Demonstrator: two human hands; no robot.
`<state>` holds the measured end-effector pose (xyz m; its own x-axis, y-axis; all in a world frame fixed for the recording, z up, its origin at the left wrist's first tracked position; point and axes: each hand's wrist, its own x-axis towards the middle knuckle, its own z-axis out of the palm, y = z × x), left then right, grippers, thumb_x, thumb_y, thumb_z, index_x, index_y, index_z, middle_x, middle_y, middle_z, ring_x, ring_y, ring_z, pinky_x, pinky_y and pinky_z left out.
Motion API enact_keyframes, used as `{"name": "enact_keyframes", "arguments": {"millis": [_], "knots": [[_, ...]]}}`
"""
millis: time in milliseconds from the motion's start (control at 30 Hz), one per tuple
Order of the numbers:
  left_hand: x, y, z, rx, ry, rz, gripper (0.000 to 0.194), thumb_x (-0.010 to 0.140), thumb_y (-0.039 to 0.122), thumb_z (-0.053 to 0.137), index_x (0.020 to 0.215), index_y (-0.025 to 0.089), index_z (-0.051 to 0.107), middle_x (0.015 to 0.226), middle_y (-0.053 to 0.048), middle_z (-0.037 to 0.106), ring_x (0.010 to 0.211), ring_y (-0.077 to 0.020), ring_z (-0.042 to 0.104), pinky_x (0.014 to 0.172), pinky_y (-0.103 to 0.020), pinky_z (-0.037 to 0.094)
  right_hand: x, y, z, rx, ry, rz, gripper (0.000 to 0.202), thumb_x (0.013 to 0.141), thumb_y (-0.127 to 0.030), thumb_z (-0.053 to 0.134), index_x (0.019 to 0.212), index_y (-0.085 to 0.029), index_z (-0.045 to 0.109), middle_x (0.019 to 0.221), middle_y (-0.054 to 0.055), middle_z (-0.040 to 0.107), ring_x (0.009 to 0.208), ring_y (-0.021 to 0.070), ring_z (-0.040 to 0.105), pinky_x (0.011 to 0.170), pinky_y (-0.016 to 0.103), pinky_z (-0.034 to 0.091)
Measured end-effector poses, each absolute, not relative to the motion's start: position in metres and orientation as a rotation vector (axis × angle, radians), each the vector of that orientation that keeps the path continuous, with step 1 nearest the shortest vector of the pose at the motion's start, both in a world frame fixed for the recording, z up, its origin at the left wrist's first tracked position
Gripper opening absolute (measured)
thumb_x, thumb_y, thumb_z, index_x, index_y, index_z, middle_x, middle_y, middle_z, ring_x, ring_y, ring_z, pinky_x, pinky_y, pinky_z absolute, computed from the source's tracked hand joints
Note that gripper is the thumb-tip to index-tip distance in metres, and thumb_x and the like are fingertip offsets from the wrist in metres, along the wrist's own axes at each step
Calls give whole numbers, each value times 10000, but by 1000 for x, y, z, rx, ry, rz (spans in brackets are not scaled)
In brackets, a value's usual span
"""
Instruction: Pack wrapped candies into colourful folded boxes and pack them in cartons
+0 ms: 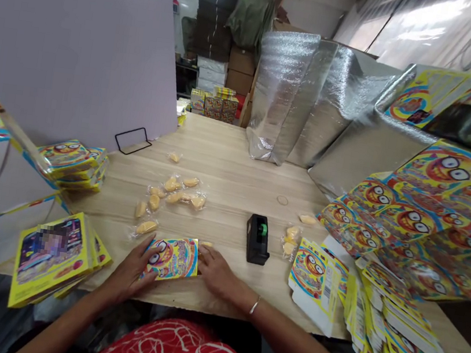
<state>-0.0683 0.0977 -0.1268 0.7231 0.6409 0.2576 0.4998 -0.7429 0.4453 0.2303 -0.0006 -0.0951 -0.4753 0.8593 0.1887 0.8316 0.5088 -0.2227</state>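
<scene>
A small, flat yellow box (173, 258) with a colourful cartoon face lies near the table's front edge. My left hand (135, 267) grips its left end, thumb along the near side and fingers at the far corner. At the opposite end, my right hand (217, 273) has its fingers closed against the box's edge; the exact fingertip contact is partly hidden. Just beyond the right fingers, a yellow piece (207, 244) shows in part. Several clear-wrapped yellow cookies (173, 184) lie scattered beyond the box. To the right stands a black tape dispenser (258, 239) with a green core.
Flattened cartons (313, 275) and a leaning stack of them (397, 333) are at the right. More wrapped cookies (291, 240) lie beside them. Finished-looking boxes (53, 256) are piled at the left edge. Silver foil-lined bags (282, 95) stand at the back; a rubber band (282, 200) lies nearby.
</scene>
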Motion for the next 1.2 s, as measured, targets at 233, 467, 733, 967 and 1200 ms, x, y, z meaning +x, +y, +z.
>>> {"name": "enact_keyframes", "arguments": {"millis": [233, 467, 733, 967, 1200], "knots": [[-68, 95, -125, 2581, 914, 557, 540, 882, 395, 515, 1389, 242, 410, 1584, -128, 179, 1380, -324, 342, 1087, -470, 368, 229, -41, -97, -1584, -2167, 493, 556, 935, -341, 484, 1432, -118, 376, 1519, 197, 321, 1419, 278, 278, 1137, 500, 275], [-69, 94, -127, 2536, 950, 660, 511, 872, 372, 516, 1360, 250, 419, 1573, -120, 214, 1394, -328, 318, 1091, -485, 366, 236, 20, -70, -1585, -2024, 563, 352, 967, -397, 410, 1021, -192, 690, 1018, 65, 714, 980, 196, 640, 899, 322, 478], [-65, 90, -125, 2519, 1006, 713, 498, 866, 381, 518, 1340, 246, 447, 1555, -126, 267, 1373, -318, 362, 1076, -463, 391, 221, 163, -81, -1756, -1761, 292, 291, 870, -193, 528, 1144, -157, 618, 1278, 144, 571, 1247, 245, 458, 1055, 424, 351], [-68, 93, -126, 2534, 956, 672, 493, 895, 367, 484, 1365, 248, 396, 1556, -142, 220, 1391, -325, 320, 1081, -497, 376, 253, 72, -100, -1645, -1889, 305, 267, 760, -29, 514, 932, -174, 656, 1193, 114, 636, 1172, 242, 510, 1028, 423, 382], [-71, 95, -128, 2528, 959, 583, 494, 900, 373, 479, 1369, 256, 377, 1566, -122, 182, 1405, -326, 281, 1099, -525, 341, 251, -21, -95, -1523, -1889, 495, 263, 803, -52, 500, 962, -206, 641, 1166, 72, 645, 1085, 202, 555, 959, 367, 441]]}}
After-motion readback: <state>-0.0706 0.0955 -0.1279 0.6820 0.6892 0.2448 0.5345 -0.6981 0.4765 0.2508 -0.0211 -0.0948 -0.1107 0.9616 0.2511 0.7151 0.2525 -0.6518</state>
